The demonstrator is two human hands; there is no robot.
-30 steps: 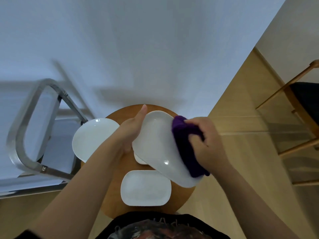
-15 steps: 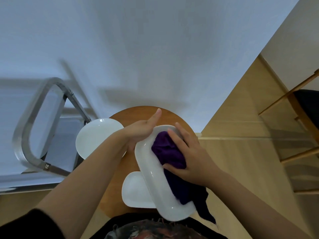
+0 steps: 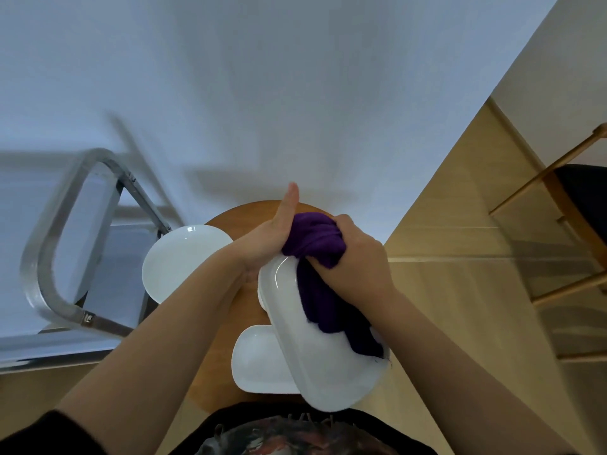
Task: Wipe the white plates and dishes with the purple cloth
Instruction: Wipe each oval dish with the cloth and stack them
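Purple cloth (image 3: 313,239) is bunched in the right hand (image 3: 356,259), fingers curled tight round it, at the far end of the long white dish (image 3: 315,362). Beside that grasp, the left hand (image 3: 264,239) holds the dish's far end, thumb straight, above the round wooden table (image 3: 244,213).
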